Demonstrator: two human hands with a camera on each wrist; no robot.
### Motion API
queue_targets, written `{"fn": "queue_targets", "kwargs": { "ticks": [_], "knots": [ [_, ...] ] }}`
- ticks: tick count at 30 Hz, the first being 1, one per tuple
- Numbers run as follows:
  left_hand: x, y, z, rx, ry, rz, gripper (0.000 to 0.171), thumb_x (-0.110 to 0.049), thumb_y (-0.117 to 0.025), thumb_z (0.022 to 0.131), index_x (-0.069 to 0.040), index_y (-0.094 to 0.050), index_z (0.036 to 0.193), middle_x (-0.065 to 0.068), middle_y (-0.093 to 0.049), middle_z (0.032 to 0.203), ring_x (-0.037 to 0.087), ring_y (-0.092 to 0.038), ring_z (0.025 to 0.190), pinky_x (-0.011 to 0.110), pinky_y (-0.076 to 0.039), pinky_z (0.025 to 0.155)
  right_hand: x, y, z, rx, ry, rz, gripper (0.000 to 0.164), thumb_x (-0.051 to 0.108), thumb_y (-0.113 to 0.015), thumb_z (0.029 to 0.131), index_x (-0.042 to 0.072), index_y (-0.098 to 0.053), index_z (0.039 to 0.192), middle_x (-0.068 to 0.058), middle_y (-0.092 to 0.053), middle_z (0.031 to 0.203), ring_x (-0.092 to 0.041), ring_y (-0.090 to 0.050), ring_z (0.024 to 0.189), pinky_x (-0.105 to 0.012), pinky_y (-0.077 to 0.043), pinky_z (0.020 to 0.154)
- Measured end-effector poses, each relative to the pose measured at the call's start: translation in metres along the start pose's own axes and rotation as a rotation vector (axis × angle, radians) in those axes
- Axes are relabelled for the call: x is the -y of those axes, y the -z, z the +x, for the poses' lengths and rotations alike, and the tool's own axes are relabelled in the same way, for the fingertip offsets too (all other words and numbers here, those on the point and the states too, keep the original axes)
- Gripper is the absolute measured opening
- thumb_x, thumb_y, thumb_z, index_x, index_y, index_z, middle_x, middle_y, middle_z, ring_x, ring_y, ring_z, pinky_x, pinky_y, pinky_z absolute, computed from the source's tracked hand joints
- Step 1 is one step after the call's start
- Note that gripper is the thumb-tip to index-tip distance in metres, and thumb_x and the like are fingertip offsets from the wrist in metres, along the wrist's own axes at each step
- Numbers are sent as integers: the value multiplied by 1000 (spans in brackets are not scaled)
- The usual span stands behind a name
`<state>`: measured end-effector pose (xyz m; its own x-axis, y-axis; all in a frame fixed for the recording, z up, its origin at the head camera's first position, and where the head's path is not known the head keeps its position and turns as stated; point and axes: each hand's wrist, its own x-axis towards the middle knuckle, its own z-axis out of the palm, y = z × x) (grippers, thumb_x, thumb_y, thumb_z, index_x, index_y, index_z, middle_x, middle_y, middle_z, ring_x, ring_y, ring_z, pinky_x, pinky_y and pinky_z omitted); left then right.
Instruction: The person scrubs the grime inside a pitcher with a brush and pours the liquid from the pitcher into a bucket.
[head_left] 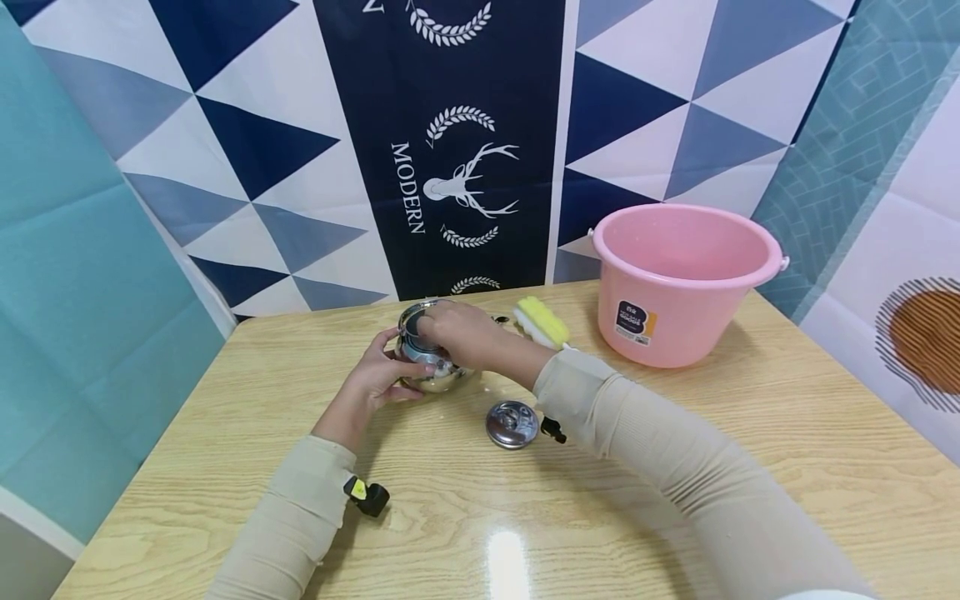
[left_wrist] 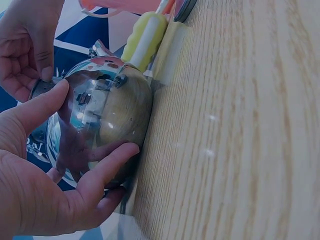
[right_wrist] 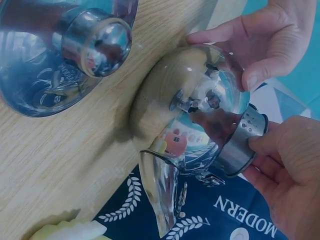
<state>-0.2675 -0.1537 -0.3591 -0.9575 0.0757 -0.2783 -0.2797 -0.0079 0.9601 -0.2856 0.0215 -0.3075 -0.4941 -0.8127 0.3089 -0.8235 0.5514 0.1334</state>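
Observation:
A shiny metal teapot is at the far middle of the wooden table, its mouth facing up. My left hand holds its round body from the left, thumb and fingers spread about the side. With thumb and fingers my right hand pinches a perforated metal strainer, which sits partly in the teapot's mouth. The spout juts out in the right wrist view. Nearer to me, apart from the pot, the round metal lid lies on the table with its knob up.
Right of the teapot lies a yellow and white sponge brush, partly behind my right arm. A pink bucket stands at the back right of the table. Patterned wall cloth rises behind the table's far edge.

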Motion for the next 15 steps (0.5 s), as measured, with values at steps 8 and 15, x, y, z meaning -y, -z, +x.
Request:
{"fn": "queue_targets", "kwargs": {
  "ticks": [8,15],
  "knots": [
    [-1,1,0,3,12,-1,98,11,-72,81,-24,-18,155,21,-32,136,42,-51,115,51,-58,78,0,5,-2,-52,-9,3,35,5,-83,75,6,-65,105,-9,-65,108,-25,-60,103,-34,-52,91],
    [-1,2,1,7,12,0,98,11,-71,82,-22,-16,155,23,-30,138,44,-50,116,52,-58,78,0,15,-6,-104,-31,-1,38,-4,-81,70,5,-66,104,-8,-65,104,-24,-59,99,-33,-51,91]
  ]
}}
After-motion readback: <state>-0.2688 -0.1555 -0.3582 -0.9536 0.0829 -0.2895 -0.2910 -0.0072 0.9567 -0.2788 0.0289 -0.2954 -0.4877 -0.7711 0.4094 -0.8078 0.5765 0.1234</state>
